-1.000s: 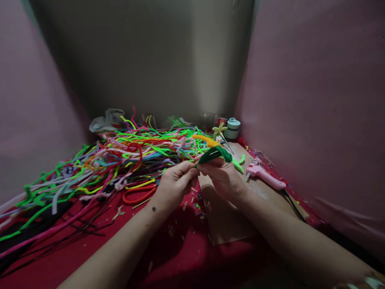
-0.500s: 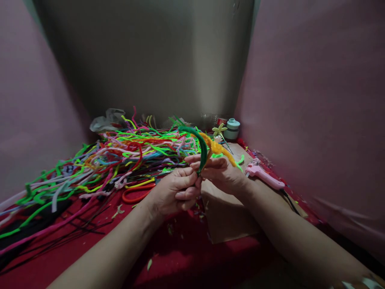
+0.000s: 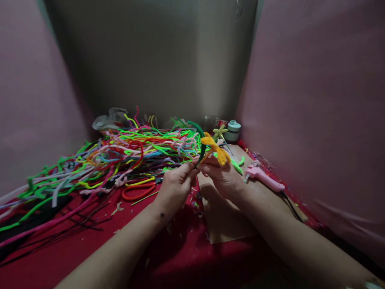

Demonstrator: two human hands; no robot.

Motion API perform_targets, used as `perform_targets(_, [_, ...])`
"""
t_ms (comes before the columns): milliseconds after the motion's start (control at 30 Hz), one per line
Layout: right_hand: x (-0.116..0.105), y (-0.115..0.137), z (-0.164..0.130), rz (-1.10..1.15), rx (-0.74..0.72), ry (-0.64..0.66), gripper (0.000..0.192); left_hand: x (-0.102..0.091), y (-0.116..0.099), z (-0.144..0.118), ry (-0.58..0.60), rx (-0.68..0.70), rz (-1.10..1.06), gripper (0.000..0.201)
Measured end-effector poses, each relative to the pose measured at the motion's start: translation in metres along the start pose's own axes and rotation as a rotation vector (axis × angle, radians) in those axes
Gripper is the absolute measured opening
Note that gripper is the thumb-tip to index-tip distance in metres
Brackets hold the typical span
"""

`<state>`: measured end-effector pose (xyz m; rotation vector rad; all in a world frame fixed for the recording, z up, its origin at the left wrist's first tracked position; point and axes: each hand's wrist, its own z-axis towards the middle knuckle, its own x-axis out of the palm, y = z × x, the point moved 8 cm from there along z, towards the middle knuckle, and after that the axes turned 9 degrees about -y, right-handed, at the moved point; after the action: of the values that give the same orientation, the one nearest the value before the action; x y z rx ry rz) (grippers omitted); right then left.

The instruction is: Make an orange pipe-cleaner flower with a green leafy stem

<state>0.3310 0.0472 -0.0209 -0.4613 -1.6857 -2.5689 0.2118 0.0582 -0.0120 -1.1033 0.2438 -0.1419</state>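
An orange pipe-cleaner flower (image 3: 221, 155) with a bent dark green pipe-cleaner leaf (image 3: 202, 138) beside it rises from between my two hands. My left hand (image 3: 179, 180) is closed, thumb and fingers pinching the base where leaf and stem meet. Close against it, my right hand (image 3: 222, 176) has its fingers folded round the stem just below the orange petals. Fingers cover most of the stem, so its lower end is hidden.
A heap of coloured pipe cleaners (image 3: 144, 146) spreads across the left and back. Scissors with red and yellow handles (image 3: 138, 193) lie in front of it. To the right are a cardboard sheet (image 3: 228, 224), a pink glue gun (image 3: 266, 178), a pale yellow flower (image 3: 220, 131) and a mint jar (image 3: 233, 130).
The flower has turned so its orange petals droop toward the right and face me more. My left hand has rolled over, its back now upward, and the green leaf sits lower.
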Motion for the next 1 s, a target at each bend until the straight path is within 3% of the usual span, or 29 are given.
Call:
perform_targets(133, [0.007, -0.001, -0.001, 0.022, 0.037, 0.105, 0.008, 0.007, 0.010, 0.000, 0.128, -0.190, -0.087, 0.032])
perform_targets(300, [0.008, 0.006, -0.001, 0.019, 0.033, 0.159, 0.015, 0.014, 0.012, -0.002, 0.253, -0.314, -0.325, 0.028])
perform_targets(467, [0.012, 0.009, -0.002, 0.034, 0.107, 0.279, 0.018, 0.030, 0.013, -0.017, 0.504, -0.505, -0.600, 0.027])
perform_targets(600, [0.023, 0.011, -0.010, 0.098, 0.124, 0.405, 0.015, 0.037, 0.012, -0.030, 0.704, -0.576, -0.709, 0.022])
perform_targets(700, [0.029, 0.011, -0.014, 0.171, 0.143, 0.410, 0.014, 0.038, 0.010, -0.033, 0.769, -0.585, -0.719, 0.022])
perform_targets(800, [0.022, 0.008, -0.008, 0.191, 0.136, 0.275, 0.015, 0.034, 0.008, -0.024, 0.653, -0.481, -0.561, 0.024])
perform_targets(1000, [0.002, -0.001, 0.000, 0.107, 0.067, 0.025, 0.010, 0.002, -0.007, 0.001, 0.058, 0.022, -0.026, 0.018])
